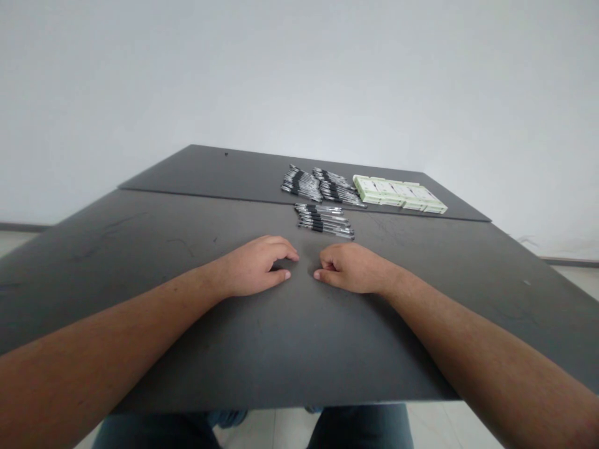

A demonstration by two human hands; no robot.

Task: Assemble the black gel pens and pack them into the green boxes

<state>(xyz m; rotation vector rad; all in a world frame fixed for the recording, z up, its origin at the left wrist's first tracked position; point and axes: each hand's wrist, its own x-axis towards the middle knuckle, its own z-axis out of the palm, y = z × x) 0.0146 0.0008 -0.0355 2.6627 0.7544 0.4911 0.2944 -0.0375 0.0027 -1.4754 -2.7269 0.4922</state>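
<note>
the left hand and right hand rest on the dark desk, each grip loosely curled and empty, near a small row of black gel pens lying just ahead between them.

Nothing legible, print on pens and green boxes likely too small.

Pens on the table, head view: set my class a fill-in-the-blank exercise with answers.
The left hand and right hand rest on the dark table, holding ____.
The pens nearest the hands form a ____ bunch than the pile behind them.
The pale green boxes lie to the ____ of that pile.
Answers: nothing; smaller; right.
</note>
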